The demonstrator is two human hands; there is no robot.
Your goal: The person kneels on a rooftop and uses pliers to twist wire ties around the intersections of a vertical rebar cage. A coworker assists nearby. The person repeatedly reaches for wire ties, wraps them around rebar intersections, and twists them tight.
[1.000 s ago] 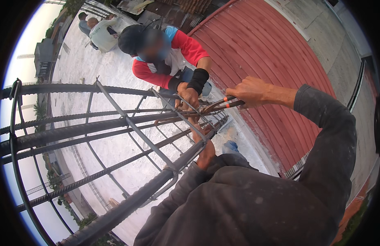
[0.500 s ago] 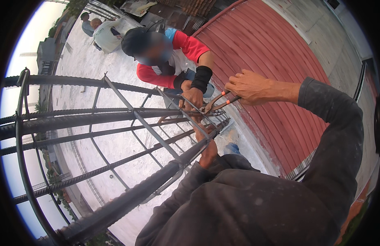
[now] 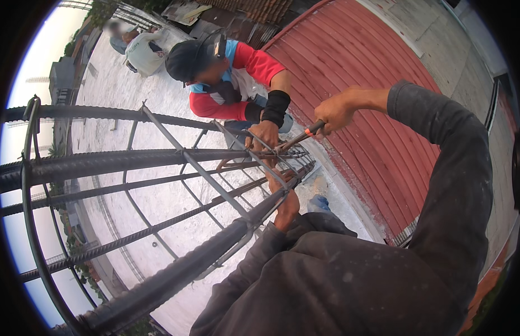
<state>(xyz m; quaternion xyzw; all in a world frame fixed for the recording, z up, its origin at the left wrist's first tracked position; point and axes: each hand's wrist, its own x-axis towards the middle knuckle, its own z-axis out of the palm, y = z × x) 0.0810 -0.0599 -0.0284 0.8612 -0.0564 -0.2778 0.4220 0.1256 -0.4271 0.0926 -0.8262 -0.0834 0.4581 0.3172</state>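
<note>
Our right hand (image 3: 335, 111) had risen, still gripping the pliers (image 3: 298, 137) at the rebar cage (image 3: 159, 162) joint; our left hand (image 3: 286, 206) stayed clasped on a bar, so tying continued.

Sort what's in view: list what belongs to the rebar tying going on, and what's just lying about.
In the job:
right hand
pliers
left hand
rebar cage
co-worker's hand on the cage

Lying about:
red corrugated sheet
debris pile
white sack
</note>
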